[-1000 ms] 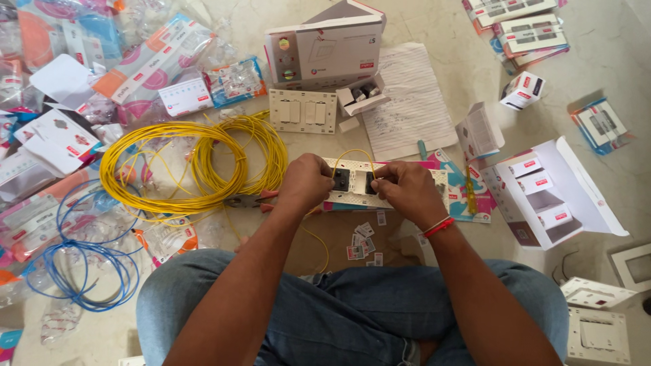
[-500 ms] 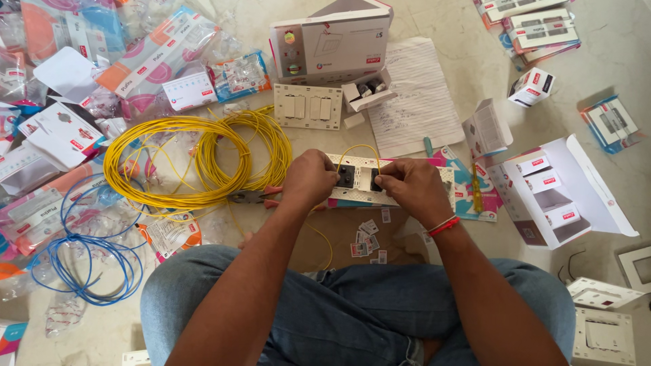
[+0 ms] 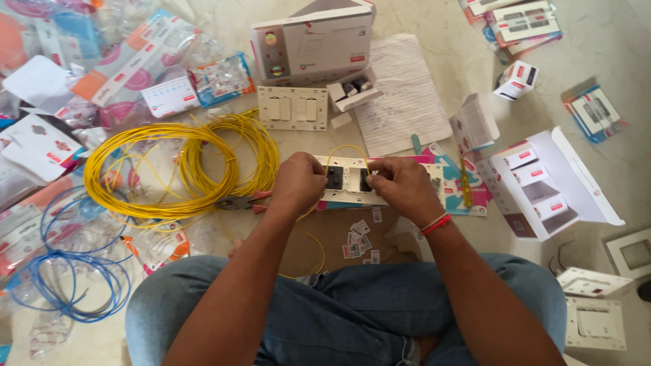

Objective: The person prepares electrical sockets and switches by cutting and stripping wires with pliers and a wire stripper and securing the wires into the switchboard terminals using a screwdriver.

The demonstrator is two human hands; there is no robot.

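The left hand [image 3: 298, 183] pinches the left end of a white switch plate [image 3: 349, 181], its grip closed on the plate; the right hand [image 3: 400, 184] clamps the other side, fingers pressing near a dark module. A short yellow wire [image 3: 347, 149] loops over the top. The plate is held just above the floor, before the person's crossed legs. Steadying it with one hand while the other seats the wire end squarely would likely serve best. Yellow coils [image 3: 183, 169] and pliers [image 3: 237, 201] lie left.
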